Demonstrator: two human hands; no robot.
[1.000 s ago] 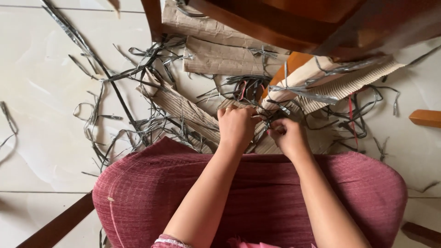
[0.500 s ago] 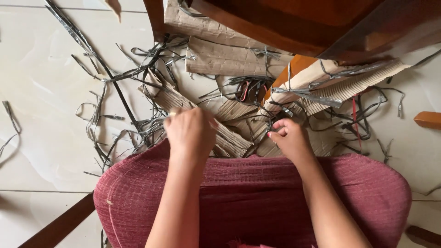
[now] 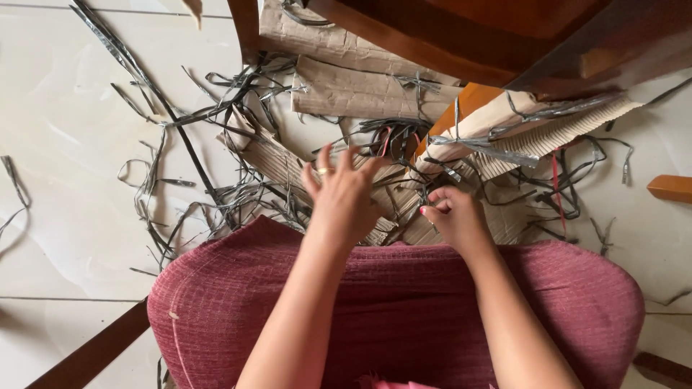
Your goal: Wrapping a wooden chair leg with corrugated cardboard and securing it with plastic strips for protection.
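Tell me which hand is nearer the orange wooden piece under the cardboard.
Right. The right hand is just below the orange wooden piece; the left hand is farther to its left.

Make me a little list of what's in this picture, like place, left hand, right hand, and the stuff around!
Place: pale tiled floor
Left hand: fingers spread, over the cardboard pieces
Right hand: fingers curled, pinching among grey strips; exactly what it holds is unclear
Lap: red woven cloth
Nearby: wooden furniture above, dark wires
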